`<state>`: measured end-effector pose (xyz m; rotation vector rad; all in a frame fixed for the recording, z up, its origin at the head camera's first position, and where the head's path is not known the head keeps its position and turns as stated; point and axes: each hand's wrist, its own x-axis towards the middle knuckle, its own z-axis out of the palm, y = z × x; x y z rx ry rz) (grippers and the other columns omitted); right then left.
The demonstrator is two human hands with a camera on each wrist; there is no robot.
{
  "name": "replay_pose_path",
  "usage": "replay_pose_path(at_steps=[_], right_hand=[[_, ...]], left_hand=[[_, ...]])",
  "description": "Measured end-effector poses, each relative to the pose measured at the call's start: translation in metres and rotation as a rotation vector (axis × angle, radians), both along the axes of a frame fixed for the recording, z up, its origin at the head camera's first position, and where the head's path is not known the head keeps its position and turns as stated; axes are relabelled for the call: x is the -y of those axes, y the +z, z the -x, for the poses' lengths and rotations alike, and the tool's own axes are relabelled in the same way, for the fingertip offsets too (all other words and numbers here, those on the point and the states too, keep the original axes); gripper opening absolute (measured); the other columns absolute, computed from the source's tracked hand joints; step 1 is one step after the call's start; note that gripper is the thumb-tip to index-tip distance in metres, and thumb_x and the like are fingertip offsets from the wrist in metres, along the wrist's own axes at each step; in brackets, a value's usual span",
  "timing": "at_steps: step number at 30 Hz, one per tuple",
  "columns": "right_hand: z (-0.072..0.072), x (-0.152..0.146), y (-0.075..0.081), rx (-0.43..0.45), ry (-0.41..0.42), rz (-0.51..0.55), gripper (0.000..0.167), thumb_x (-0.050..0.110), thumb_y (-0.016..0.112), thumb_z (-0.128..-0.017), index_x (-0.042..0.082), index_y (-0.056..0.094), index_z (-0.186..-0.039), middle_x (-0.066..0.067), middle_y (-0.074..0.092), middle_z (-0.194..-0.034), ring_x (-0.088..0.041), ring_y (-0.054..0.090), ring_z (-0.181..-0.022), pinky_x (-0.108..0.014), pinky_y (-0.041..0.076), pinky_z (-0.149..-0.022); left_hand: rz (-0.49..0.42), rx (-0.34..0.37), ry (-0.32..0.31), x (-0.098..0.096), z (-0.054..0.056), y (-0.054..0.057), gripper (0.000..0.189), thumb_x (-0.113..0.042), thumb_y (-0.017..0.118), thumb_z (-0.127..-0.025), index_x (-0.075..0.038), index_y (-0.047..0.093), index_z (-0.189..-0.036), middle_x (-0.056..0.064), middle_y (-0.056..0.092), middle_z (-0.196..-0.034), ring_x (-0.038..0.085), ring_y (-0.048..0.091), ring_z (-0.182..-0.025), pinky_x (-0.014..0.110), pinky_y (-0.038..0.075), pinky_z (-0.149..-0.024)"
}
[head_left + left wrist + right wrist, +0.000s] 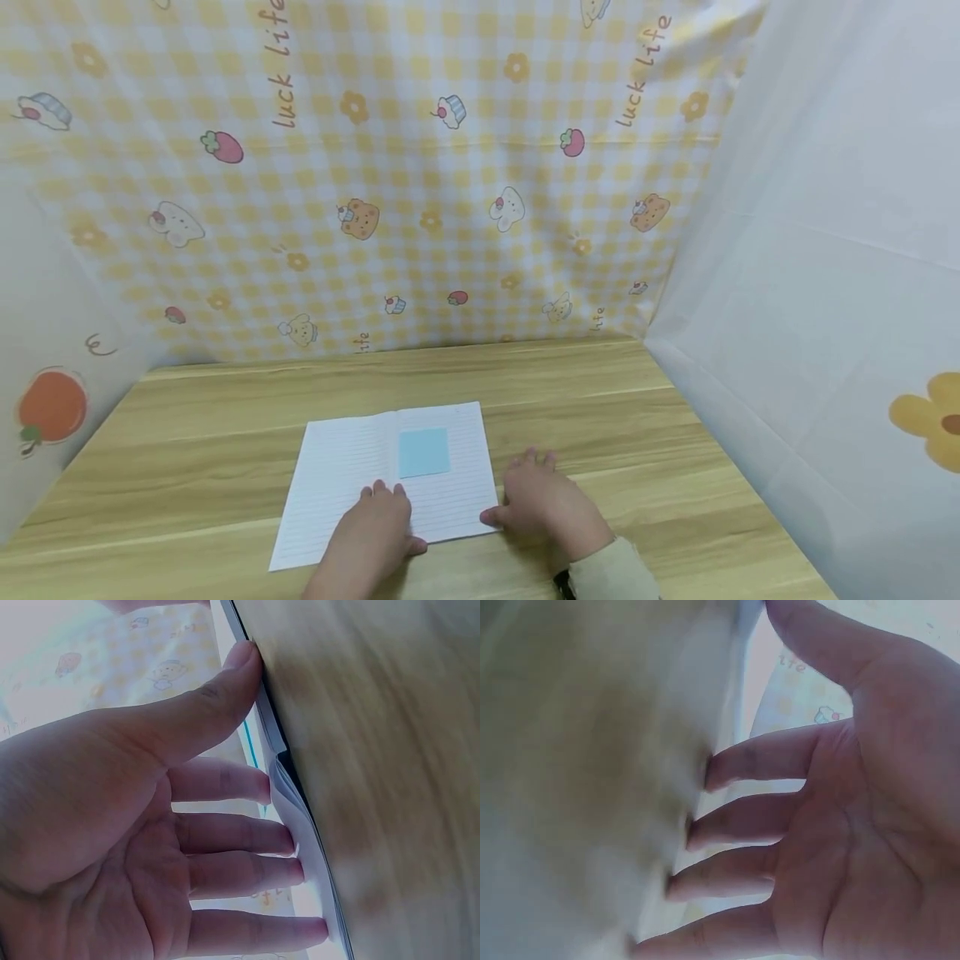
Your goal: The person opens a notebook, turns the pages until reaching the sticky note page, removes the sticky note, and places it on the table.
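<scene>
An open notebook point(330, 467) with lined white pages lies flat on the table. On the upper part of its right page is a light blue square of paper point(423, 452). My left hand point(372, 529) rests on the notebook near the centre fold, at the lower edge. In the left wrist view its straight, spread fingers point(240, 834) touch the page, with the thumb at the notebook's edge. My right hand point(543, 500) has its fingertips on the wood to the right, and its thumb touches the notebook's lower right corner. Neither hand grips anything.
The wood-grain table point(585, 392) runs back to a yellow checked cloth point(420, 183) with cartoon prints. White cloth sides stand at the left point(45, 275) and right point(810, 250). A dark band point(564, 583) shows at the right sleeve's cuff.
</scene>
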<state>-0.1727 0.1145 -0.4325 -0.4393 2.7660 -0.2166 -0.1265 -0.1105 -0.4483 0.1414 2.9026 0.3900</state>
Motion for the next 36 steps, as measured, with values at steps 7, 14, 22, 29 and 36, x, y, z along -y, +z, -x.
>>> replay_pose_path(at_steps=[7,14,22,29,36], right_hand=[[0.020,0.013,0.019,0.015,0.078,-0.088,0.046,0.050,0.078,-0.093,0.013,0.063,-0.071,0.001,0.064,-0.076,-0.017,0.060,-0.072,-0.035,0.054,-0.069],[0.031,0.061,0.025,-0.240,0.304,-0.305,0.033,0.039,0.066,-0.103,0.011,0.077,-0.118,-0.011,0.069,-0.145,-0.027,0.071,-0.126,-0.042,0.063,-0.098],[0.020,0.106,0.006,-0.518,0.584,-0.446,0.041,0.040,0.062,-0.107,0.010,0.072,-0.133,-0.006,0.074,-0.134,-0.022,0.072,-0.124,-0.038,0.061,-0.103],[0.022,0.124,-0.005,-0.666,0.665,-0.513,0.024,0.032,0.057,-0.110,0.018,0.076,-0.106,0.006,0.069,-0.093,-0.009,0.061,-0.083,-0.025,0.060,-0.079],[0.029,0.131,-0.008,-0.608,0.651,-0.513,0.039,0.032,0.047,-0.114,0.012,0.069,-0.139,-0.002,0.073,-0.138,-0.016,0.070,-0.127,-0.030,0.059,-0.105]], left_hand=[[-0.007,0.011,-0.007,0.001,0.001,0.004,0.083,-0.037,0.092,-0.080,0.020,0.061,-0.132,0.047,0.059,-0.136,0.064,0.056,-0.131,0.068,0.048,-0.112],[-0.008,-0.003,-0.017,0.001,0.002,0.004,0.082,-0.038,0.093,-0.079,0.021,0.064,-0.128,0.045,0.063,-0.131,0.064,0.059,-0.128,0.068,0.049,-0.110],[-0.020,-0.100,-0.059,0.004,-0.001,0.000,0.077,-0.039,0.096,-0.074,0.018,0.069,-0.119,0.045,0.067,-0.122,0.064,0.065,-0.118,0.068,0.055,-0.102],[-0.029,-0.127,-0.056,0.005,-0.002,-0.001,0.070,-0.037,0.096,-0.073,0.017,0.073,-0.111,0.047,0.066,-0.122,0.064,0.066,-0.115,0.069,0.057,-0.096],[-0.027,-0.136,-0.048,0.005,-0.002,-0.001,0.069,-0.037,0.097,-0.072,0.017,0.074,-0.108,0.048,0.065,-0.122,0.063,0.067,-0.115,0.068,0.058,-0.095]])
